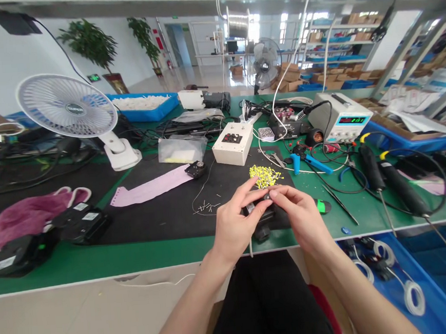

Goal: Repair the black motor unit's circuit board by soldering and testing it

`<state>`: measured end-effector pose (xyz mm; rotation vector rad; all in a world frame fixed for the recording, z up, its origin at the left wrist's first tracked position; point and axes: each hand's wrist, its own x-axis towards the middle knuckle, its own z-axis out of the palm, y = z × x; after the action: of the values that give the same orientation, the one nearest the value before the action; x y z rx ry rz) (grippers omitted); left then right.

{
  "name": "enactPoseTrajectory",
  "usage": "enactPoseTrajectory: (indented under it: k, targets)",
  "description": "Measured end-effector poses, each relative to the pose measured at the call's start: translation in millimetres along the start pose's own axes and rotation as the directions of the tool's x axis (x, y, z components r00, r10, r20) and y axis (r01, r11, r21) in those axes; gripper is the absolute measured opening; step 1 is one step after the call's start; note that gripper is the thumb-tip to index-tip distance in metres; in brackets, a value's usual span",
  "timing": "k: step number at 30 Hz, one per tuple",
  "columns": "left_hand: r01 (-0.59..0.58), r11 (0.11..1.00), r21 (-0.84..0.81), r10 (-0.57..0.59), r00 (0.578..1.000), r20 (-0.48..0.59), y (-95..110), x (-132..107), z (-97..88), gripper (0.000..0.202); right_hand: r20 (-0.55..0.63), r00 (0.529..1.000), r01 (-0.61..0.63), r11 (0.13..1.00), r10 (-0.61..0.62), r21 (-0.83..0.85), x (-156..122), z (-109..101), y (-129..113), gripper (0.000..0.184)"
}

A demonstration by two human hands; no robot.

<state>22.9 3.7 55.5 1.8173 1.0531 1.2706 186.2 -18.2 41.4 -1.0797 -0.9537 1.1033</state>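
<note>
Both of my hands meet over a black device point(263, 230) at the front edge of the bench. My left hand point(237, 218) is closed, with its thumb and fingers at the device's top. Opposite it, my right hand point(301, 213) pinches at a small dark round part point(267, 196) there; the fingers partly hide it. A white cable hangs from the device over the edge. Just beyond my fingertips lies a heap of small yellow-headed parts point(263, 175). Several short metal pins point(206, 206) are scattered to the left on the black mat point(165, 224).
To the left stand a white fan point(74, 109) and black boxes point(81, 222). A white switch box point(233, 143) is ahead. On the right lie tweezers point(340, 204), blue-handled pliers point(310, 161), two soldering irons point(402, 186) and a power supply point(340, 117). A blue bin point(415, 260) sits below.
</note>
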Motion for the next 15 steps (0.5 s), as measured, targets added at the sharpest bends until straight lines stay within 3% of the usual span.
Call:
enactPoseTrajectory:
  k: [5, 9, 12, 15]
  targets:
    - [0.084, 0.996, -0.030, -0.084, 0.996, 0.018, -8, -5, -4.1, 0.061, -0.154, 0.986, -0.060, 0.998, 0.057, -0.010, -14, -22, -4, 0.036]
    - [0.081, 0.995, -0.065, -0.075, 0.993, 0.087, -17, -13, -6.2, 0.085, -0.338, 0.937, -0.112, 0.993, 0.093, -0.038, -67, -79, -1, 0.038]
    - [0.041, 0.997, -0.069, -0.035, 0.996, 0.086, -22, -17, -4.0, 0.098, -0.546, 0.820, -0.272, 0.957, 0.174, -0.105, -124, -145, 25, 0.045]
    - [0.084, 0.996, -0.039, -0.081, 0.995, 0.061, -26, -20, -0.3, 0.092, -0.717, 0.667, -0.504, 0.832, 0.202, -0.234, -178, -215, 63, 0.055]
